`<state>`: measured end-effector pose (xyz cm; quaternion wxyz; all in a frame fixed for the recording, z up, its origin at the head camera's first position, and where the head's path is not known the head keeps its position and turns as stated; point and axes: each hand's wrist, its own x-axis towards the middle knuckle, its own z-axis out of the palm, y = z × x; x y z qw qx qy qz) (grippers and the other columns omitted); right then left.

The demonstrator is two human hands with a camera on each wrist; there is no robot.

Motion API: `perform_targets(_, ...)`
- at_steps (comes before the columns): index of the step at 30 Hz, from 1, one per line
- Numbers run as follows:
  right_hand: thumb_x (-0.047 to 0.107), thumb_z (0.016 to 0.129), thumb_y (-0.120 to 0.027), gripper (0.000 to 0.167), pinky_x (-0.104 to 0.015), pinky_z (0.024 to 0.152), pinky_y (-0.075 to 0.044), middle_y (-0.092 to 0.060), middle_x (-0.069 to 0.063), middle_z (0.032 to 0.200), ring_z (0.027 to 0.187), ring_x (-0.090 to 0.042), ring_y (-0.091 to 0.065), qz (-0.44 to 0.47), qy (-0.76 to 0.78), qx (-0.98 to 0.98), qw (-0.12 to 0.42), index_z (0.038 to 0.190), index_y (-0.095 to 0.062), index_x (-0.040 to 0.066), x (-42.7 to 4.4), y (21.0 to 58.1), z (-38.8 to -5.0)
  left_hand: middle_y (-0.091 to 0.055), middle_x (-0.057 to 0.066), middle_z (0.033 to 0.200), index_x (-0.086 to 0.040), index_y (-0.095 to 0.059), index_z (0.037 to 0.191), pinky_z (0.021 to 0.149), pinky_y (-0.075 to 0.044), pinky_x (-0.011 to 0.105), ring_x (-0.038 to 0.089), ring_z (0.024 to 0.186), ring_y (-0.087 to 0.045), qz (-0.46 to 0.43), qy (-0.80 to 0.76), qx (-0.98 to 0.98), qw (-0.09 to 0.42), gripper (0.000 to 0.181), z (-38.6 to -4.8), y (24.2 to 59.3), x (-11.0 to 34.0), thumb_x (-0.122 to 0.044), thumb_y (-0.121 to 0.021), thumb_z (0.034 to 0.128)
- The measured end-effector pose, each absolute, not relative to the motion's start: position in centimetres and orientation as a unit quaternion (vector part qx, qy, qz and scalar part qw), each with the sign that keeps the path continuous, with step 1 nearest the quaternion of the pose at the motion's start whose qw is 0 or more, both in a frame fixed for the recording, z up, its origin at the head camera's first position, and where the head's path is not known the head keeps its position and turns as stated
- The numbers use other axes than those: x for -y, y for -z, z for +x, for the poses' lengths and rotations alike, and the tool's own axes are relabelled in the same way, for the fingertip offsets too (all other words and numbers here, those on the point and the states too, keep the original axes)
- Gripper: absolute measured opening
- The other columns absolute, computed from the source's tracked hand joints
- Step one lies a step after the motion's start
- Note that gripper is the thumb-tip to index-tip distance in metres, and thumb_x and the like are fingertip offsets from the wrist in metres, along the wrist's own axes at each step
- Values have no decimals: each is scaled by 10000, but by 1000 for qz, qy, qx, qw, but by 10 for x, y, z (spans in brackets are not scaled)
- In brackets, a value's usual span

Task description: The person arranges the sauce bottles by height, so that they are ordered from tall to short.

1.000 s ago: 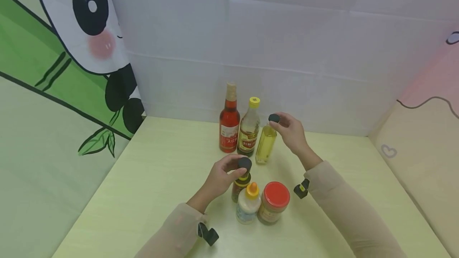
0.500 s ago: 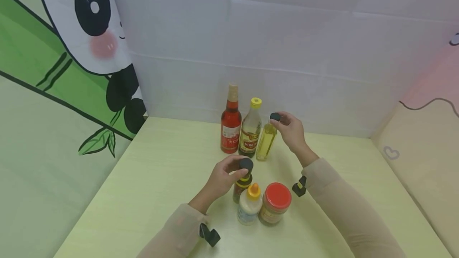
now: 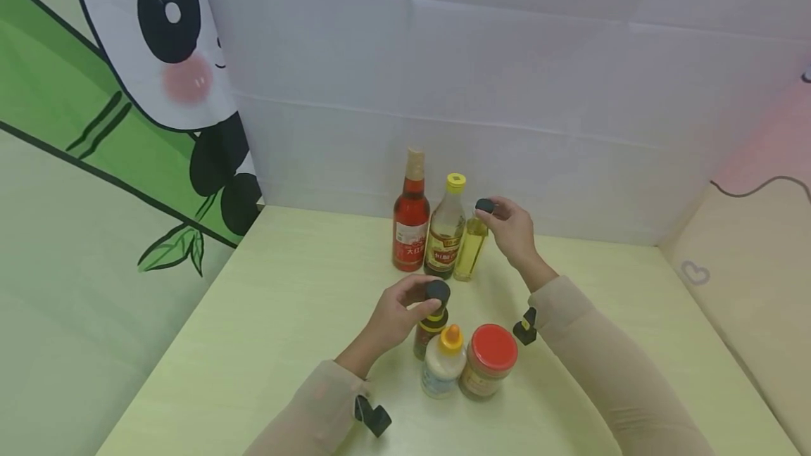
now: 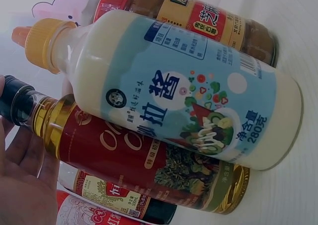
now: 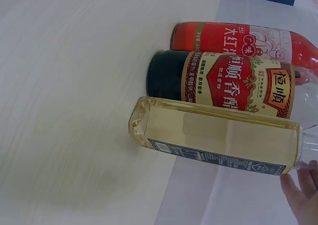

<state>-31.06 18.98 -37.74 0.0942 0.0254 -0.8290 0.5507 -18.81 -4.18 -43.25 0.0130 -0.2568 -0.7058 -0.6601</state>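
Observation:
At the back row, my right hand (image 3: 514, 231) pinches the black cap of a square bottle of yellow oil (image 3: 471, 250). That bottle stands close beside the vinegar bottle (image 3: 445, 238) with the yellow cap. Nearer to me, my left hand (image 3: 394, 312) grips the black cap of an olive oil bottle (image 4: 119, 148) with a dark red label. In the left wrist view, a white salad dressing bottle (image 4: 189, 91) with an orange-yellow cap partly covers the olive oil bottle. A jar of sesame paste (image 3: 489, 364) with a red lid stands beside the dressing.
A bottle of red vinegar (image 3: 410, 234) stands left of the yellow-capped one, close to the back wall sheet (image 3: 507, 76). All stand on a pale yellow-green table (image 3: 285, 315). Printed side panels (image 3: 747, 252) border the table left and right.
The yellow oil bottle, held by its cap in my right hand, has moved slightly back and left, closer to the vinegar bottle. My left hand keeps its hold on the olive oil bottle's cap.

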Motion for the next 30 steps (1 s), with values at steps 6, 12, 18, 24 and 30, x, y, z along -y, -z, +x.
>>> perform_targets(6,230,909,-717,447,-436,941,-466,-638,-175,1187,1111,-297,-584,13,-548,830,103,1289,-585,34,-189,378,-313,-644,140,1148,12,-595,1220,947,-480,374,271,1076,-610,-257,660,706,10,352,-187,432,41,-182,-667,936)
perform_targets(12,237,907,-719,453,-448,959,-457,-633,-176,1206,1134,-302,-575,9,-546,831,104,1287,-581,31,-188,377,-311,-646,133,1148,5,-598,1220,954,-475,376,254,1074,-609,-256,660,706,7,321,-186,431,40,-138,-655,938)
perform_targets(18,210,910,-717,490,-454,974,-451,-610,-204,1233,1146,-326,-579,22,-559,824,86,1316,-532,6,-189,376,-312,-649,134,1137,6,-599,1220,952,-476,387,255,1060,-610,-259,663,703,9,325,-186,429,40,-145,-658,938)
perform_targets(24,200,920,-704,523,-450,987,-442,-592,-206,1254,1162,-319,-573,29,-561,825,56,1353,-480,11,-190,377,-314,-647,134,1145,8,-597,1220,958,-471,388,259,1072,-607,-252,662,706,5,342,-186,429,42,-164,-668,934)
perform_targets(30,182,927,-695,523,-443,1014,-419,-568,-215,1284,1195,-326,-550,32,-583,811,45,1366,-470,7,-191,373,-310,-643,134,1152,6,-593,1229,962,-470,393,259,1078,-605,-257,661,705,3,356,-186,429,41,-186,-666,938)
